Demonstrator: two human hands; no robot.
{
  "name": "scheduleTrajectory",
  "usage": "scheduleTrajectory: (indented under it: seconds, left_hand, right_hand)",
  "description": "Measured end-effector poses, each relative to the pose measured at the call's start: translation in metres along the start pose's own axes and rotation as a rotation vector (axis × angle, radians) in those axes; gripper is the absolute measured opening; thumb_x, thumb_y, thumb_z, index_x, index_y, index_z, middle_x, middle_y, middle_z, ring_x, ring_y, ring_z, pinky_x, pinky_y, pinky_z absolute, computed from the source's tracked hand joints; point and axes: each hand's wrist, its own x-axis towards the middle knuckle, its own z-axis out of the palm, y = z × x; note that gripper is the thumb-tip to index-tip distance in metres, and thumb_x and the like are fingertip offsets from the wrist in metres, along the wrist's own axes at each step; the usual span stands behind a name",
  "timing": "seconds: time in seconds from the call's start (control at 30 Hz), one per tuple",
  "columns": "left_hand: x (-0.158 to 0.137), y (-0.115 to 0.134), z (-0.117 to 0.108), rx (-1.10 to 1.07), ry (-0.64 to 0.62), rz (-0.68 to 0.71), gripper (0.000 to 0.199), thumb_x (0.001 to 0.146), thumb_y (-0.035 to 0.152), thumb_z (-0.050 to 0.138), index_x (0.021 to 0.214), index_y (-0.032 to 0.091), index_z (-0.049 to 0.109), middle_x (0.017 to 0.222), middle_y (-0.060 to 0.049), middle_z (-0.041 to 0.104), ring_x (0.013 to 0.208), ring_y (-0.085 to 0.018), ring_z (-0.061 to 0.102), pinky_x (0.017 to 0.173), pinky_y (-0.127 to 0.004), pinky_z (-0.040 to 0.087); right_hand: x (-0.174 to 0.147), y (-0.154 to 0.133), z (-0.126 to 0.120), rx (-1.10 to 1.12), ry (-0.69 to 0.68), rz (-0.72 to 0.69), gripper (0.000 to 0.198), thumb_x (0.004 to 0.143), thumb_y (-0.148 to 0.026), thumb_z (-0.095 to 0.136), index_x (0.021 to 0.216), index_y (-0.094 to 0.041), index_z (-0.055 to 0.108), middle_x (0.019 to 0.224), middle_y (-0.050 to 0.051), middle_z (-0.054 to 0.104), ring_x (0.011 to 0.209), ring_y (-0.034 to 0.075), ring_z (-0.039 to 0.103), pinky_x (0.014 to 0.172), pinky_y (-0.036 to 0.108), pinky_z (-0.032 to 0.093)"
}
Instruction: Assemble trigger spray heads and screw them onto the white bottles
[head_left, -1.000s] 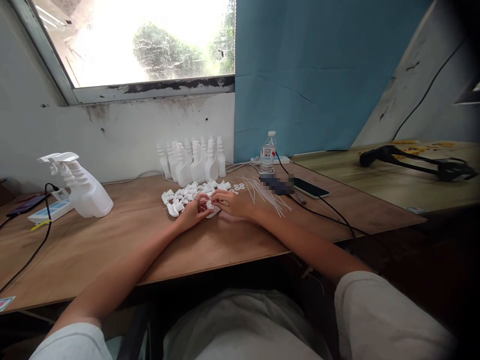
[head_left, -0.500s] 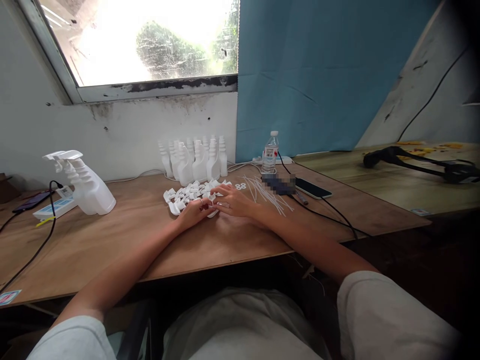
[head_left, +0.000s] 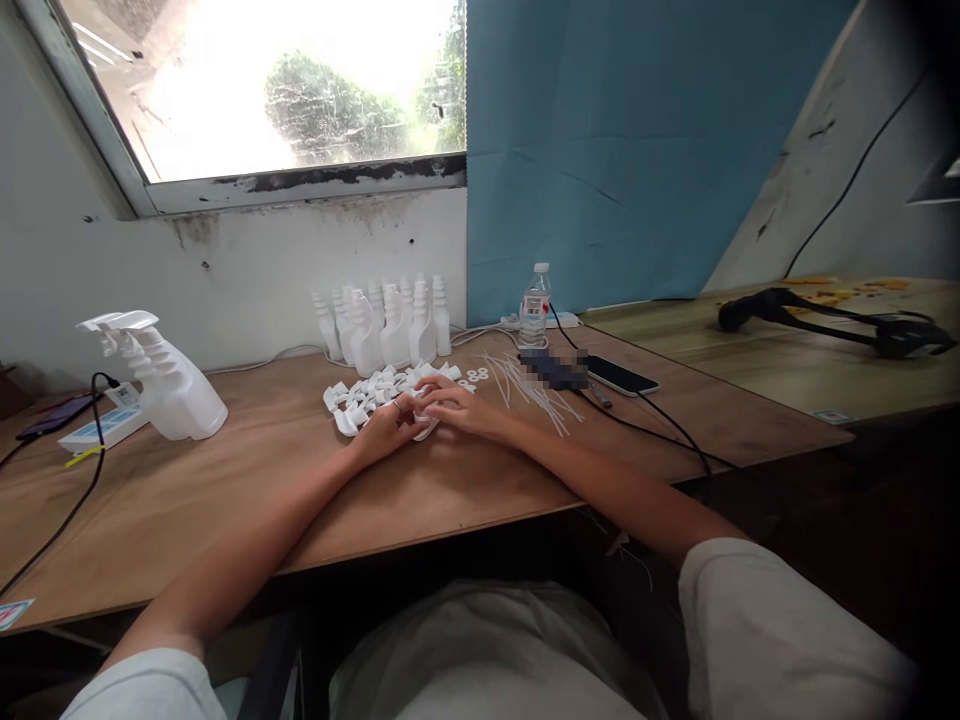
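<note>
"Sprayer-head parts (head_left: 360, 402), white plastic: where do they lie?"

"In a loose pile on the brown tabletop (head_left: 375, 505) in front of me, with both my hands at the pile's right end"

"And your left hand (head_left: 384, 430)?"

"It rests low at the near right side of the pile, fingers curled in toward the other hand, a ring (head_left: 397, 404) on one finger"

"Your right hand (head_left: 461, 410)?"

"It arches over from the right, fingers bent, tips meeting or nearly meeting the left ones; something white shows just below them"

"So are you pinching a part?"

"I cannot tell: my own fingers cover the spot where one would sit"

"What lies and stands about the pile?"

"White spray-bottle bodies (head_left: 394, 338) in a cluster behind it, small white rings (head_left: 481, 374) just beside my right hand, and thin white tubes (head_left: 529, 390) strewn farther right, near a smartphone (head_left: 621, 376) and a clear water bottle (head_left: 535, 312). Well off to the left, two spray bottles (head_left: 176, 392) with triggers on stand together beside a power strip (head_left: 112, 430)"
</note>
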Motion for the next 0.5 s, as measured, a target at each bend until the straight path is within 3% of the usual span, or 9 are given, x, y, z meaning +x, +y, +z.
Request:
scheduleTrajectory:
  seconds: [0.13, 0.27, 0.33, 0.5]
  left_hand:
    - [0.003, -0.002, 0.003, 0.028, 0.012, 0.002, 0.032, 0.081, 0.041, 0.062, 0.105, 0.021, 0.054, 0.075, 0.001, 0.064, 0.068, -0.015, 0.062, 0.069, -0.027, 0.049]
    - [0.004, 0.0, 0.004, 0.061, 0.025, 0.041, 0.024, 0.082, 0.037, 0.061, 0.099, 0.02, 0.062, 0.074, -0.001, 0.065, 0.067, -0.014, 0.062, 0.068, -0.026, 0.05]
    - [0.005, 0.001, 0.005, 0.046, 0.027, 0.039, 0.023, 0.081, 0.036, 0.061, 0.098, 0.02, 0.063, 0.077, -0.002, 0.067, 0.068, -0.014, 0.063, 0.067, -0.025, 0.05]
    - [0.006, 0.0, 0.006, 0.05, 0.034, 0.034, 0.023, 0.079, 0.037, 0.062, 0.095, 0.02, 0.064, 0.083, -0.002, 0.068, 0.07, -0.014, 0.063, 0.067, -0.025, 0.05]
  right_hand:
    - [0.007, 0.016, -0.026, -0.312, 0.107, 0.455, 0.028, 0.096, -0.027, 0.043, 0.103, -0.017, 0.068, 0.102, 0.008, 0.069, 0.097, 0.017, 0.064, 0.085, 0.028, 0.049]
    - [-0.007, 0.041, -0.062, -0.516, 0.075, 0.746, 0.013, 0.081, -0.019, 0.061, 0.078, -0.012, 0.071, 0.086, 0.017, 0.07, 0.094, 0.029, 0.066, 0.081, 0.034, 0.049]
    - [-0.017, 0.052, -0.074, -0.57, 0.02, 0.872, 0.003, 0.07, -0.014, 0.069, 0.07, -0.012, 0.07, 0.082, 0.018, 0.07, 0.092, 0.032, 0.067, 0.078, 0.035, 0.05]
    - [-0.023, 0.063, -0.079, -0.609, -0.091, 1.045, 0.007, 0.062, -0.013, 0.072, 0.068, -0.014, 0.07, 0.078, 0.017, 0.07, 0.084, 0.032, 0.068, 0.071, 0.036, 0.053]
